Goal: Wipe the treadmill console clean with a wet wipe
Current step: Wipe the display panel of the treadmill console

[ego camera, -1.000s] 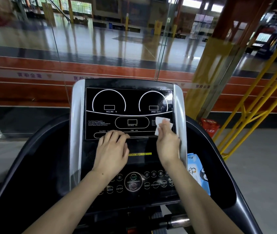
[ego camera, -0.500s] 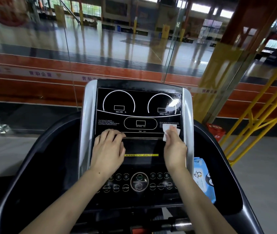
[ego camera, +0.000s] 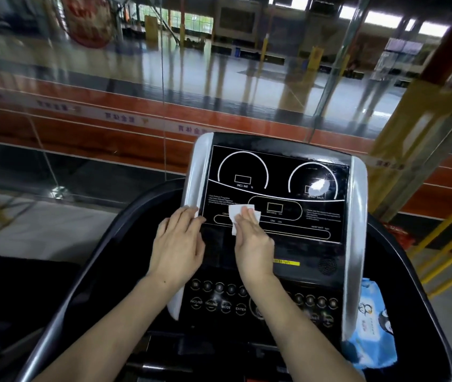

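Note:
The treadmill console (ego camera: 302, 224) is a black panel with white dial outlines, silver side rails and a row of round buttons below. My right hand (ego camera: 252, 241) presses a folded white wet wipe (ego camera: 240, 215) flat against the left-centre of the display, fingers on top of it. My left hand (ego camera: 178, 244) lies flat with fingers together on the console's left edge, over the silver rail, holding nothing. Both forearms reach up from the bottom of the view and cover part of the button row.
A blue wet-wipe pack (ego camera: 374, 332) sits in the tray to the right of the console. The curved black handlebar frame (ego camera: 103, 260) surrounds the console. A glass wall (ego camera: 136, 92) stands ahead, and yellow railings (ego camera: 445, 238) are on the right.
My right hand has slid the wipe leftward from the display's right side to its left-centre. My left hand shifted left onto the silver rail. The view has turned to the left.

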`<state>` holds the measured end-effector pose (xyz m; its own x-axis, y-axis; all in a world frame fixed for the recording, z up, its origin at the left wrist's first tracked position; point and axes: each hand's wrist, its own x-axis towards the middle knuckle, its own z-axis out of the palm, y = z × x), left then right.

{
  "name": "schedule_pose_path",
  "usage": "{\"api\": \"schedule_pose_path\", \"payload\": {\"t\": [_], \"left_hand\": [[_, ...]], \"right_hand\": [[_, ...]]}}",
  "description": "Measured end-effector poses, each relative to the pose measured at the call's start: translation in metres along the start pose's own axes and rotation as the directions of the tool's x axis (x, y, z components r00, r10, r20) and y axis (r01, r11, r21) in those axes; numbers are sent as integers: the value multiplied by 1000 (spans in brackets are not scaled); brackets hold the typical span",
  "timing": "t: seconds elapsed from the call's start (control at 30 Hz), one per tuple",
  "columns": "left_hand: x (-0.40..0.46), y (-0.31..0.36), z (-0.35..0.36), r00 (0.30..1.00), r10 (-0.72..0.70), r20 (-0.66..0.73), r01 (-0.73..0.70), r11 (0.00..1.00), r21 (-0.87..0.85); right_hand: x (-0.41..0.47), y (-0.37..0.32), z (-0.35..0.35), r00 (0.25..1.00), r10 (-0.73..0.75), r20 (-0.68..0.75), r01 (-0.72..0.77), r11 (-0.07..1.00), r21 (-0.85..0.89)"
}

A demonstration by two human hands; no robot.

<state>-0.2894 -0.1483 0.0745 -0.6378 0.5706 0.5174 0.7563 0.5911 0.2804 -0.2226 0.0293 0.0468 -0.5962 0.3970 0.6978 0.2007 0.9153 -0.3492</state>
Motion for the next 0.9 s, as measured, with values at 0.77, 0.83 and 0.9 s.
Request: {"api": "schedule_pose_path", "payload": {"t": [0.77,0.83,0.9], "left_hand": [[-15,-23,-16,995,-81,59,84,995,-46],[-14,-25,-16,995,-77,59,80,996,-49],[-13,-27,-16,996,-70,59,72,996,-43]], "right_hand": [[51,-21,-39,970,33,239,-162,825,542],[69,-26,-32,985,-62,159,-19,887,461],[84,-27,-22,968,-186,170,112,922,372]]}}
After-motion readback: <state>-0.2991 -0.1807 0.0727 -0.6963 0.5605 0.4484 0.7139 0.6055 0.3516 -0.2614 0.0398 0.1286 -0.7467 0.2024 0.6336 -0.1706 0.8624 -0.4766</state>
